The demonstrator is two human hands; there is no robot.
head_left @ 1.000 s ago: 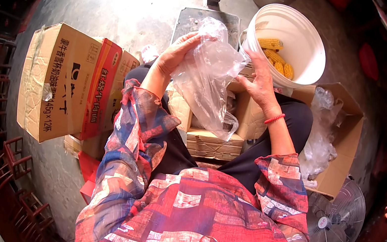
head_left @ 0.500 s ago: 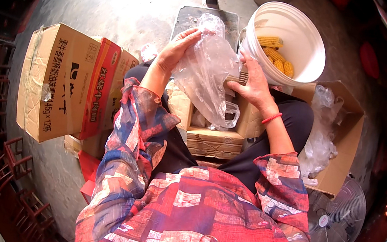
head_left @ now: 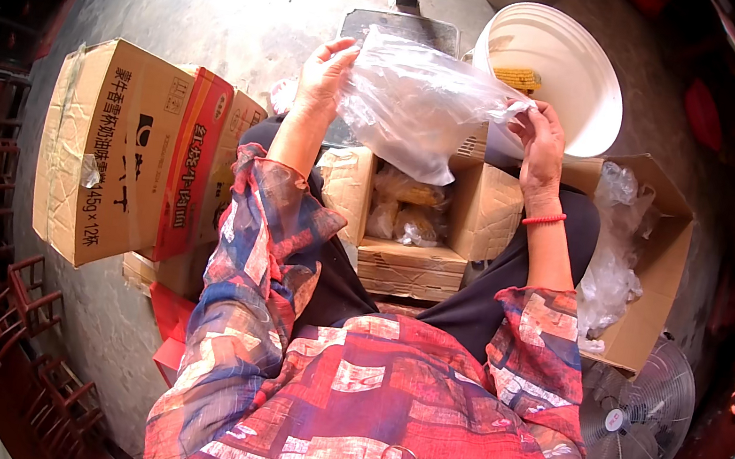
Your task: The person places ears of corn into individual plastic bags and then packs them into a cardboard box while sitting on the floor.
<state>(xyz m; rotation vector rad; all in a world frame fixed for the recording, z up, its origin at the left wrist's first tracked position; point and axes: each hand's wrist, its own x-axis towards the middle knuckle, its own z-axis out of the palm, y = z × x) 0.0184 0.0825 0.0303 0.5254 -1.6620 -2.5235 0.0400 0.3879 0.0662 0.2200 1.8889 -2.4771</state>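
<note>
A clear plastic bag (head_left: 421, 95) is stretched sideways between my two hands. My left hand (head_left: 324, 76) pinches its left end, and my right hand (head_left: 540, 141), with a red bracelet at the wrist, grips the bunched right end. Below the bag, an open cardboard box (head_left: 410, 260) stands between my knees, with bagged corn cobs (head_left: 415, 200) inside it. Just beyond my right hand is a white bucket (head_left: 589, 82). One yellow corn cob (head_left: 517, 79) shows in it; the bag and my hand hide the lower part of its inside.
To the right, a cardboard box (head_left: 662, 264) holds crumpled plastic bags (head_left: 610, 256). A standing fan (head_left: 639, 417) is behind it. Closed cartons (head_left: 116, 163) stand at the left. Ahead lies a platform scale (head_left: 359, 29) with a dark post. Small wooden stools (head_left: 29, 298) are at far left.
My right hand has moved up and right and taken hold of the bag's end. The bag, hanging down before, is now spread sideways, uncovering the bagged corn in the box.
</note>
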